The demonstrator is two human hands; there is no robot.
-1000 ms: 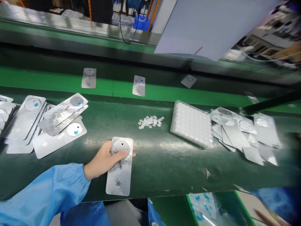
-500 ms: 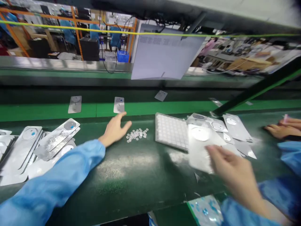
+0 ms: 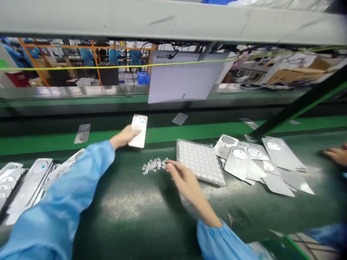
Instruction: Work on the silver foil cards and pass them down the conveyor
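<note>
My left hand [image 3: 125,136] grips a flat silvery plate [image 3: 138,130] with rounded corners, a round mark and a small blue dot, tilted up over the green strip. My right hand [image 3: 185,180] is at the right edge of a loose pile of small white rings [image 3: 154,165]. Its thumb and forefinger are pinched together there; whether a ring is between them is too small to make out. Just behind that hand lies a clear tray [image 3: 200,160] filled with rows of round white pieces.
Stacks of similar plates [image 3: 31,180] lie at the left, and a spread heap of plates [image 3: 241,164] lies right of the tray. Single plates [image 3: 82,133] rest farther back. A slanted green post [image 3: 295,101] rises at the right, near another person's hand [image 3: 337,155].
My left hand has taken hold of a plate from the green strip and lifted it. My right hand has let go of a plate on the right-hand heap and moved left to the rings.
</note>
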